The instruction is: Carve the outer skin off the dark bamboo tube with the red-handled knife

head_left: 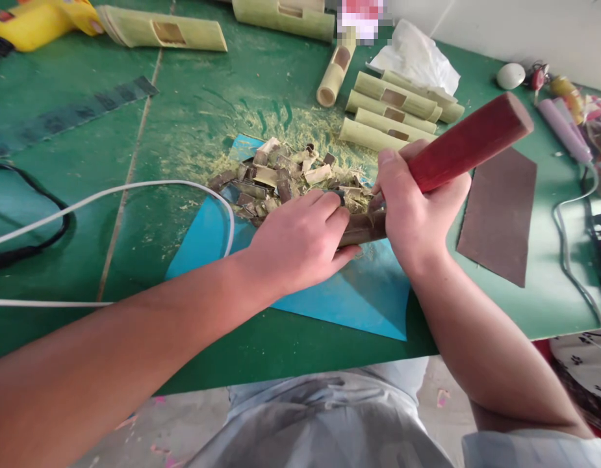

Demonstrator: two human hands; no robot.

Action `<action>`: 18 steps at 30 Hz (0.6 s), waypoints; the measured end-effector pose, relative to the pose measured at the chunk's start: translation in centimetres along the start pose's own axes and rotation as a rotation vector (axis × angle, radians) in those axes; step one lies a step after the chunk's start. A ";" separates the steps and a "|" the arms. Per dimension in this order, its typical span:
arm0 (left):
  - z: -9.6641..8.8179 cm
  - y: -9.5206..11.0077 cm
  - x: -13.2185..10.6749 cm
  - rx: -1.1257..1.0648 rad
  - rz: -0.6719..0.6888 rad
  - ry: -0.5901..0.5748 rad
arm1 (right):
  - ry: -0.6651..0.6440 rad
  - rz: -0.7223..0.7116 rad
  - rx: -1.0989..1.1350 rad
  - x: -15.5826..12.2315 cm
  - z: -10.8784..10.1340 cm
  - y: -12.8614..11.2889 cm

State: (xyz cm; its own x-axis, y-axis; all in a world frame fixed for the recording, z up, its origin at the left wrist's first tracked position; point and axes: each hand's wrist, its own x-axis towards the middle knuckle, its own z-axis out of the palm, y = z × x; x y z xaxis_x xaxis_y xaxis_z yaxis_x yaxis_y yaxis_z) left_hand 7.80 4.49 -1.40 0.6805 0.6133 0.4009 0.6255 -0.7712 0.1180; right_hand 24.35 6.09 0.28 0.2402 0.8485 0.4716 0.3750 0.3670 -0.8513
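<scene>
My left hand [303, 244] is closed round a dark brown bamboo tube [362, 229], which lies over a blue sheet [353, 299]. A tool with a thick red wooden handle [470, 142] is gripped in my right hand [420, 218]. Its handle slants up to the right, and its working end, down at the tube, is hidden by my fingers. Just beyond both hands, cut bamboo chips [281, 179] lie heaped on the blue sheet.
Bamboo tubes with cut windows [392, 107] lie behind my right hand, near a white plastic bag [417, 58]. Sandpaper [498, 218] lies at right. A yellow power tool [41, 23] sits far left. A white cable [110, 190] crosses the green table [183, 110].
</scene>
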 end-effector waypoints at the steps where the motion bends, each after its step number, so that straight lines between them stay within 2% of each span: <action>1: 0.0 0.1 0.0 0.000 0.000 0.001 | -0.003 0.005 0.003 0.0 0.0 -0.1; 6: -0.2 0.5 -0.1 0.044 0.022 0.013 | -0.009 0.030 -0.008 0.0 -0.2 -0.1; 11: -0.5 0.7 -0.2 0.093 0.090 0.053 | -0.028 -0.005 -0.001 -0.1 -0.7 0.9; 18: -1.3 1.6 -0.3 0.109 0.059 0.040 | -0.030 -0.019 -0.008 -0.2 -1.3 0.6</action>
State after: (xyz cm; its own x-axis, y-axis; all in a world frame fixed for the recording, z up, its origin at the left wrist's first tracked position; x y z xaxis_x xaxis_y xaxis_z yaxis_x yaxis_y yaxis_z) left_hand 8.09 2.91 -0.09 0.7032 0.5581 0.4406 0.6237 -0.7817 -0.0052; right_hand 25.67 5.66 -0.03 0.2063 0.8522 0.4809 0.3863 0.3806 -0.8402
